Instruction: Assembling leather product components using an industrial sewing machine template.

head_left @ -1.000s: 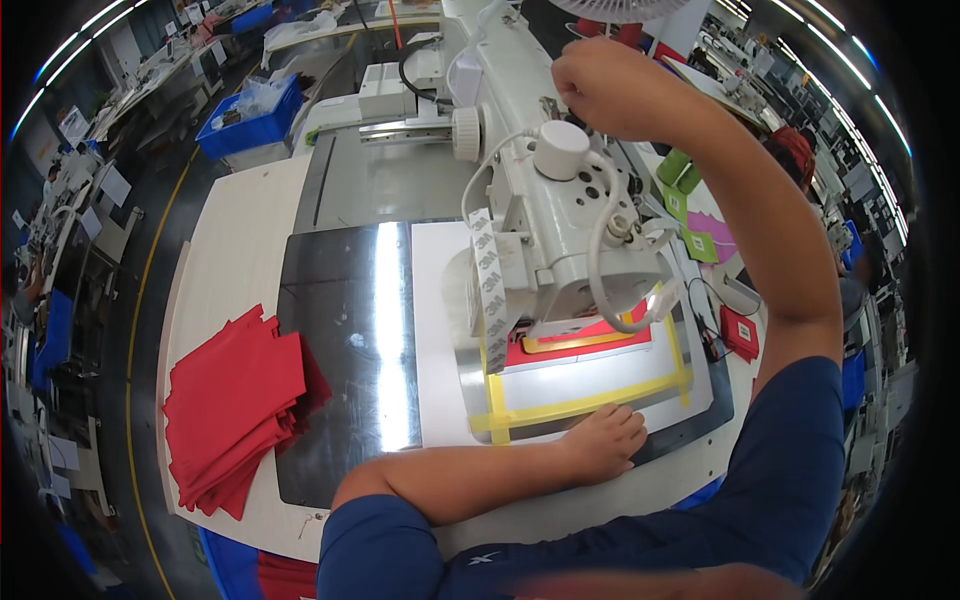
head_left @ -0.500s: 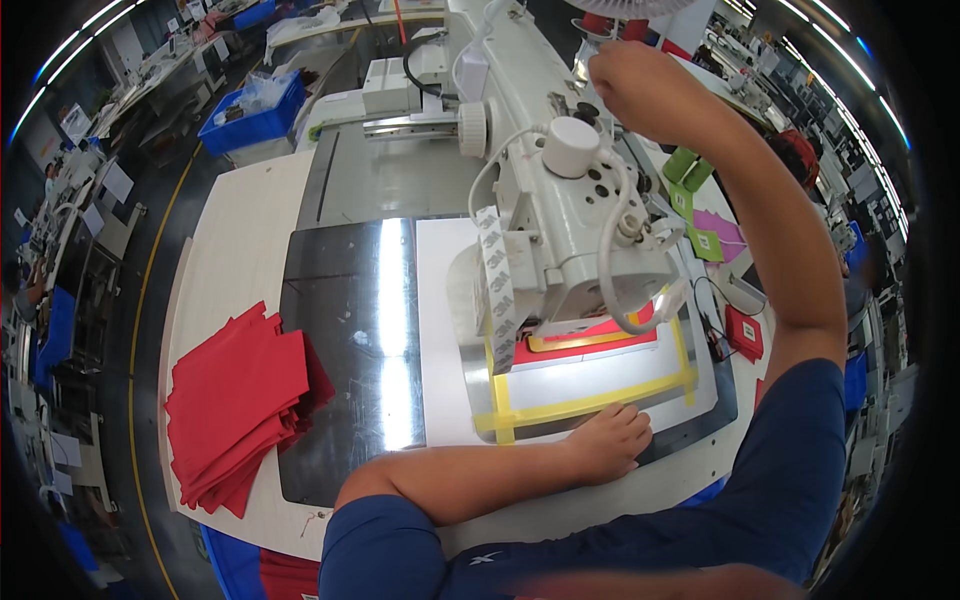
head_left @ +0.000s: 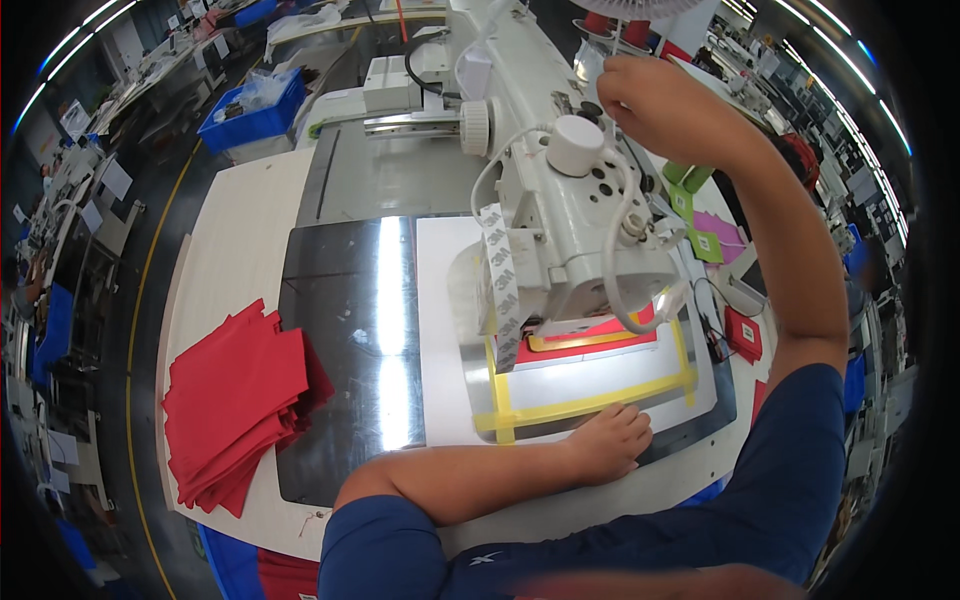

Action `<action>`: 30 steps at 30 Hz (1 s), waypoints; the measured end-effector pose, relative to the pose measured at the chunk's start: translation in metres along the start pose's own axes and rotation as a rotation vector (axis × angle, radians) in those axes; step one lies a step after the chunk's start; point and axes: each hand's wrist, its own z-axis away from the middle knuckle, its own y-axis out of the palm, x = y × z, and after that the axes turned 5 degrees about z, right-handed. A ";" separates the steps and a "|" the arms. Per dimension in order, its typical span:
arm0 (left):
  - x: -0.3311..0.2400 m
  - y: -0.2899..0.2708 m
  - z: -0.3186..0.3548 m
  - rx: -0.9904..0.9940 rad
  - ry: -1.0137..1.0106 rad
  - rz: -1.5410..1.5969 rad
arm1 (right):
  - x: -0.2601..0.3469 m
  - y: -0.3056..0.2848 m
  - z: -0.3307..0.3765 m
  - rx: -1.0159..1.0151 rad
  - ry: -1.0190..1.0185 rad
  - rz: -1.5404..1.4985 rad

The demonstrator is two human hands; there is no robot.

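Resting left hand (head_left: pixel 610 443): fingers loosely curled by the taped frame (head_left: pixel 560 407), grip unclear; I'd keep it light, clear of the needle.
Red fabric (head_left: pixel 610 327): under the sewing machine (head_left: pixel 570 250); best kept flat.
Raised right hand (head_left: pixel 665 105): fingers bent; whether gripping anything, I can't tell.
Needle: hidden behind the machine's head.

Cannot see the whole red piece (head_left: pixel 575 351) behind the machine head (head_left: pixel 590 275), right of centre, nor the fan (head_left: pixel 640 7) cropped at top.
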 end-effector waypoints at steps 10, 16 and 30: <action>0.000 0.000 0.002 0.004 -0.001 0.030 | -0.002 0.013 -0.030 -0.129 -0.021 -0.284; -0.002 -0.002 -0.001 0.037 -0.018 0.037 | -0.002 0.000 -0.023 0.012 0.125 -0.464; 0.000 -0.006 0.001 0.040 -0.010 0.043 | 0.003 -0.009 0.005 0.048 0.315 -0.482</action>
